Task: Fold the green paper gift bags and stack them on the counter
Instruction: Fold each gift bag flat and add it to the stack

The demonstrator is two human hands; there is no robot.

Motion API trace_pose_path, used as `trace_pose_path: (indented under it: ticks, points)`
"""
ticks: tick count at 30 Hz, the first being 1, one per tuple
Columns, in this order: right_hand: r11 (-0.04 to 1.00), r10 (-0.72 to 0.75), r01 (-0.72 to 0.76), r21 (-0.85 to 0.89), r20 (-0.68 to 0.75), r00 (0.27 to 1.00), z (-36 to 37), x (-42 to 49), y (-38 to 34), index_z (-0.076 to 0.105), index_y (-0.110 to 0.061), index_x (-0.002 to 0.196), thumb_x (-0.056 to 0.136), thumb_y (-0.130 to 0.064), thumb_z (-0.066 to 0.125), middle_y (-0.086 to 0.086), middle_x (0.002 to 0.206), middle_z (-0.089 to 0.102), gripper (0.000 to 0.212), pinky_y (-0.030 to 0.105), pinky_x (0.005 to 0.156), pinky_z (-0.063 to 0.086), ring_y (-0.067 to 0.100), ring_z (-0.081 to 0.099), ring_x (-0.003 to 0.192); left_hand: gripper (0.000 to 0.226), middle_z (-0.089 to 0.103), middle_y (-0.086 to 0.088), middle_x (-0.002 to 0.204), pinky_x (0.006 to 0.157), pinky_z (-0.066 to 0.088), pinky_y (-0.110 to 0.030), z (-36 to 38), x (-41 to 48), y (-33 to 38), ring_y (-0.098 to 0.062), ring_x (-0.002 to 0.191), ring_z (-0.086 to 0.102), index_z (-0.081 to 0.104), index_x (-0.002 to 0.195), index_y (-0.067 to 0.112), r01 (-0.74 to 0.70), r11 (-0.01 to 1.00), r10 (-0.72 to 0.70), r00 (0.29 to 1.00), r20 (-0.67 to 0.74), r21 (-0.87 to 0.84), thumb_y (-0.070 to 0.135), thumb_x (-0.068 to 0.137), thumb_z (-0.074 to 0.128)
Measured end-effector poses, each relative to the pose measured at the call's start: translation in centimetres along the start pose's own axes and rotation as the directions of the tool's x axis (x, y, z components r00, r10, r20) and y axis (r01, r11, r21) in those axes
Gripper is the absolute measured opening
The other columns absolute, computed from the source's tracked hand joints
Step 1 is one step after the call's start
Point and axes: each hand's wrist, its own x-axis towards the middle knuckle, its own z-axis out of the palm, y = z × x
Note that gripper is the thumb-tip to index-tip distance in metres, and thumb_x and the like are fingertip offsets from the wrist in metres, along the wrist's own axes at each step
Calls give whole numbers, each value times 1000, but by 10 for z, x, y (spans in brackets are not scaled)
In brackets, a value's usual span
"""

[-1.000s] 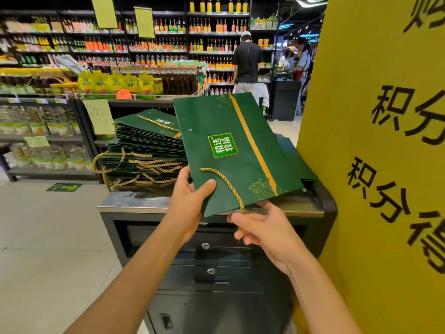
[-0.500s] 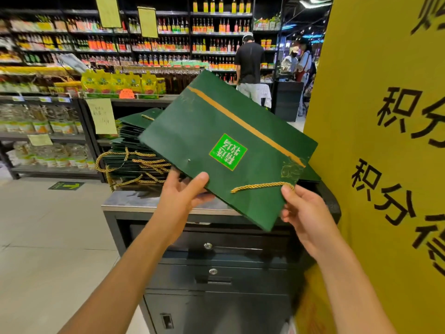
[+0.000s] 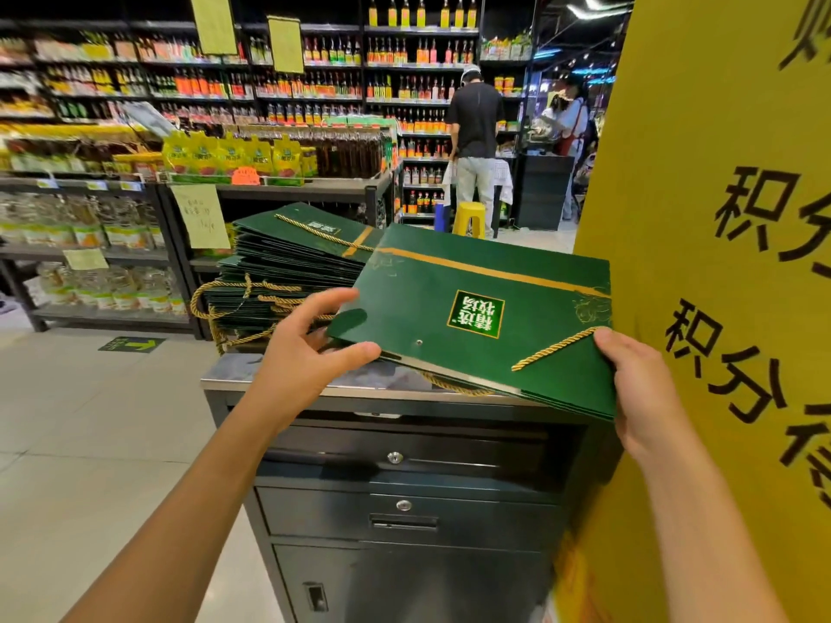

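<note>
Setting: shop aisle, stocked shelves [image 3: 180,87] at 12 o'clock; steel worktop [image 3: 252,375] over drawers [image 3: 404,478].
Item in hand: green bag [image 3: 472,290], flat, logo upside down, level over worktop, at 3 o'clock of stack [image 3: 292,263].
Left: left grip [image 3: 306,353] pinching green bag's left corner.
Right: right grip [image 3: 629,384] closed on right corner and rope handle.
Method, judged: level carry, handle tucked in, edges matched to stack before release.

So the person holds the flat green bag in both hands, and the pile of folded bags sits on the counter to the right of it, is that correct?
Not quite. The left hand and right hand do hold the flat green bag, but the pile of folded bags sits on the counter to its left, not its right, as the head view shows.
</note>
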Motion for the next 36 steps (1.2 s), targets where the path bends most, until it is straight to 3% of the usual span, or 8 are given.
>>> trace_pose_path:
  ticks: [3, 7, 13, 15, 19, 24, 29, 36]
  points:
    - [994, -52, 52, -101, 7, 999, -3, -1, 1, 69, -18, 96, 108, -28, 46, 5, 95, 75, 28, 39, 81, 58, 20, 72, 89, 60, 48, 8, 141, 100, 55, -30, 3, 2, -8, -8, 124, 57, 68, 121, 34, -43, 982, 31, 997, 69, 185, 39, 65, 86]
    - [954, -116, 108, -281, -14, 993, -6, 3, 3, 69, -9, 100, 108, -34, 45, 7, 93, 72, 35, 36, 72, 55, 19, 69, 85, 65, 37, 15, 149, 96, 49, -12, 9, 2, -13, 11, 126, 46, 68, 123, 33, -41, 963, 8, 993, 122, 267, 45, 60, 85]
    - [725, -321, 221, -652, -37, 946, -18, 15, 18, 70, -7, 86, 103, -47, 47, 18, 79, 68, 50, 50, 66, 54, 37, 65, 79, 73, 33, 12, 155, 108, 39, -17, 21, -2, -20, -2, 139, 35, 64, 127, 32, -113, 923, 70, 989, 128, 368, 53, 59, 81]
    - [613, -407, 255, -748, -21, 913, -18, 14, 20, 75, -12, 98, 104, -43, 48, 9, 80, 71, 42, 48, 68, 57, 29, 65, 76, 75, 34, 13, 155, 110, 38, -20, 24, -3, -21, -2, 141, 34, 65, 130, 28, -129, 914, 94, 990, 109, 384, 53, 61, 81]
    - [452, -508, 241, -859, -26, 861, -12, 11, 23, 65, -8, 132, 102, -26, 58, 10, 115, 71, 36, 42, 93, 49, 28, 62, 106, 74, 39, 14, 153, 112, 45, -33, 28, -3, -23, -4, 140, 39, 67, 129, 23, -135, 924, 112, 990, 84, 358, 51, 62, 82]
    - [502, -596, 432, -749, 63, 801, -5, 6, 20, 72, -11, 116, 95, -3, 63, -1, 111, 68, 24, 24, 92, 42, 8, 54, 97, 71, 42, 15, 150, 110, 45, -27, 33, -4, -23, 1, 137, 42, 69, 126, 24, -144, 925, 120, 989, 90, 352, 54, 62, 81]
    - [731, -560, 530, -430, 65, 826, 7, 5, 23, 75, -20, 104, 96, 1, 62, -15, 96, 72, 26, 22, 81, 55, -1, 69, 90, 73, 49, 16, 142, 108, 42, -19, 41, -9, -31, 4, 133, 44, 71, 124, 22, -155, 913, 133, 987, 86, 378, 61, 62, 78]
    - [935, -269, 314, -165, 247, 931, 29, 21, 11, 76, -17, 100, 92, -10, 73, 2, 89, 79, 11, 22, 71, 58, 13, 72, 82, 54, 51, 13, 129, 97, 39, -2, 47, -9, -41, 9, 123, 48, 71, 115, 24, -202, 892, 169, 979, 115, 404, 41, 67, 90]
